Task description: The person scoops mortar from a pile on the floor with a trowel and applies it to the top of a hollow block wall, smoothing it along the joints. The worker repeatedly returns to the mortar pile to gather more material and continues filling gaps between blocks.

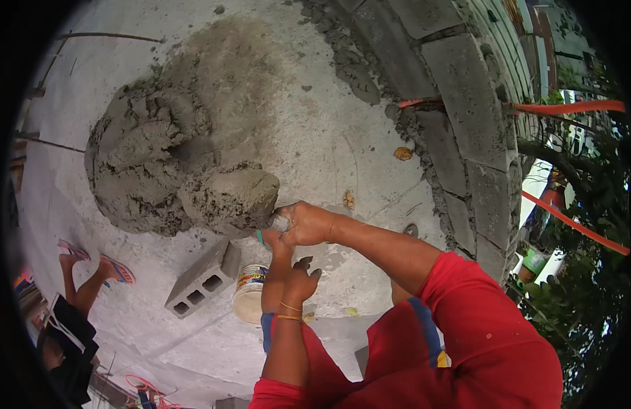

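Observation:
My right hand is closed around the pale handle of a trowel. Its blade is hidden at the edge of the wet grey mortar, beneath or behind a rounded lump. That lump joins a larger mortar pile on the concrete floor. Nearer to me, my left hand hangs above my leg with thumb and fingers apart, holding nothing. Yellowish bands circle the left wrist. My foot, in a sandal with a green strap, is just beyond the left hand.
A hollow concrete block lies left of a white bucket. A low block wall curves along the right, with orange strips beyond it. At the far left stands another person in flip-flops. Thin rods stick in from the left.

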Action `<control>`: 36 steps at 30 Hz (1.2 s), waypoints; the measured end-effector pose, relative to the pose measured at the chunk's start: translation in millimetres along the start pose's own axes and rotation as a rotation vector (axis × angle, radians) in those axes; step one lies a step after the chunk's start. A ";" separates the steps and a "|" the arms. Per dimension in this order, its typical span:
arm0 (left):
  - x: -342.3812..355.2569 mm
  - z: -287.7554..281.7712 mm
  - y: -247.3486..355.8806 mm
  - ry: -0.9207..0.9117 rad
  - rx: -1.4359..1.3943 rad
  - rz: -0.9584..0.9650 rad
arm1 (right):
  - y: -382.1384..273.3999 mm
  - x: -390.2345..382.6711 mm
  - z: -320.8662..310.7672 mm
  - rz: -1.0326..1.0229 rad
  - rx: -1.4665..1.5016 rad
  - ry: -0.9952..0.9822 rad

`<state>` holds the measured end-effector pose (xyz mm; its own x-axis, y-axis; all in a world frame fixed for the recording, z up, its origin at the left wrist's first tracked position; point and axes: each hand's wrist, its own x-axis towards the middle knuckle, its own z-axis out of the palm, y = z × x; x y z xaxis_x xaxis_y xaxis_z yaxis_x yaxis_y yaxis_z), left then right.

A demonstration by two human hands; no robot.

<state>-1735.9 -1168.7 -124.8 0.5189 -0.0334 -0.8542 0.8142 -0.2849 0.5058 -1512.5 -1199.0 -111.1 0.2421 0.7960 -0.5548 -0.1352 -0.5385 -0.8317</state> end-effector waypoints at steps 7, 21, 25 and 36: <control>-32.7 81.7 38.9 0.080 -0.119 0.060 | 36.4 -364.5 -98.2 0.243 -0.095 0.142; -118.5 349.9 286.1 -0.108 -0.031 0.044 | 199.4 -874.9 -194.3 0.720 0.234 0.573; -128.2 390.9 322.0 -0.158 -0.064 0.121 | 223.3 -924.6 -232.0 0.749 0.057 0.642; -140.5 408.8 342.3 -0.138 0.235 0.124 | 284.0 -934.6 -218.2 0.947 -0.488 0.970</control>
<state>-1636.4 -1653.2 119.1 0.5574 -0.2077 -0.8039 0.6558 -0.4837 0.5796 -1567.5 -2156.2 176.1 0.8217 -0.2998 -0.4847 -0.3243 -0.9453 0.0349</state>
